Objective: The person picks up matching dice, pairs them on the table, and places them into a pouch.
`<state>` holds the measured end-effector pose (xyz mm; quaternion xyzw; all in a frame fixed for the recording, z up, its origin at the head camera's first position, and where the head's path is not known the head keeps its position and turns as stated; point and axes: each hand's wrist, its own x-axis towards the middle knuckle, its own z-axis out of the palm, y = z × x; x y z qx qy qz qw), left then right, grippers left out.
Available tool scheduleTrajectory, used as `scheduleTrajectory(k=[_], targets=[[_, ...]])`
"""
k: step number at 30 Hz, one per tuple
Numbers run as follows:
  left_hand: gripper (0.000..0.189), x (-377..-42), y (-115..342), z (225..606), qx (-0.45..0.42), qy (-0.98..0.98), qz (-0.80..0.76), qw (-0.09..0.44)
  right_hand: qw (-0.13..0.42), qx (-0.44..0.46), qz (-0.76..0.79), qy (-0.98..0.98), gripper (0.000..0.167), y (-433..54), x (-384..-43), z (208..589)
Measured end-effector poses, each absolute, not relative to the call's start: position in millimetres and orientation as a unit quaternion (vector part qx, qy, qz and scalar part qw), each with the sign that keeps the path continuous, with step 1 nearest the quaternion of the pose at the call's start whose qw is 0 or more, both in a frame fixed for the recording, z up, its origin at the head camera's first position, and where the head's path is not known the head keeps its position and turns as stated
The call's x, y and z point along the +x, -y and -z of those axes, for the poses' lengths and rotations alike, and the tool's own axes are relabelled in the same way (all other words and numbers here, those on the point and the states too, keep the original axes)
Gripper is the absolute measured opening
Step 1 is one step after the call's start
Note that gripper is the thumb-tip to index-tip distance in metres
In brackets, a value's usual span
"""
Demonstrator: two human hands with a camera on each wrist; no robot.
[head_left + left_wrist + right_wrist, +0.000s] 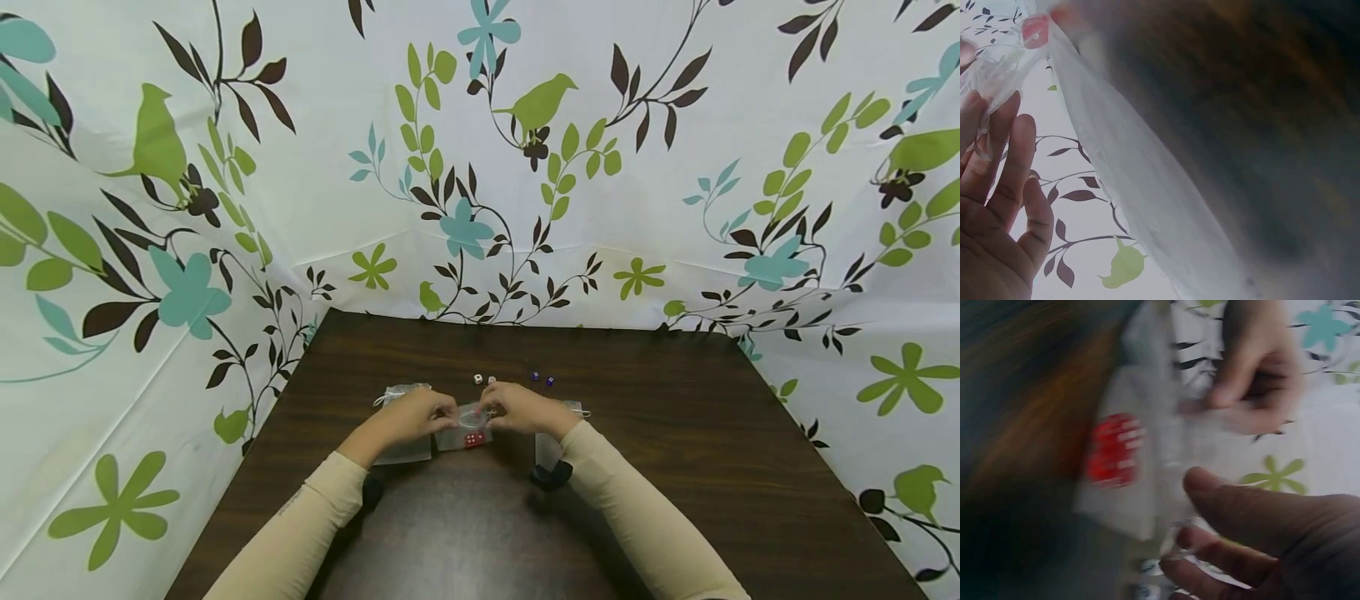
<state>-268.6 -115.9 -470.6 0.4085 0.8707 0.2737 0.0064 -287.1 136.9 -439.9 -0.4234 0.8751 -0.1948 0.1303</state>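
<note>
Spreading beneath the hands, a dark wood-grain desk (690,417) ends at a patterned cloth. The left hand (420,414) and right hand (522,408) both pinch a sheer drawstring pouch (450,440), nearer the desk's far edge than its near one. Similar pouches (405,452) flank it. Red dice (474,439) show inside; smaller white dice (477,379) and blue dice (551,381) lie closer to that far edge.

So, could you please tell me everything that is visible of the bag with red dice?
The bag is small, whitish and see-through, apparently thin gauze, with a pale string. Red dice show through its lower part. The left hand and right hand hold its upper part. Whether it touches the table is unclear.
</note>
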Motion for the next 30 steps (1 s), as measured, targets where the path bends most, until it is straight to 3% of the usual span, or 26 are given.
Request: scheduleTrajectory(k=[6, 22, 30], targets=[[0.005, -267, 119, 468, 0.403, -0.872, -0.278, -0.001, 0.112, -0.411, 0.200, -0.882, 0.007, -141, -286, 448], [0.006, -260, 125, 435, 0.384, -0.862, -0.329, -0.022, 0.057, -0.441, 0.220, -0.868, 0.012, -152, -268, 409], [0.008, -251, 125, 417, 0.374, -0.846, -0.379, -0.019, 0.098, -0.445, 0.266, -0.849, 0.013, -163, -264, 389]])
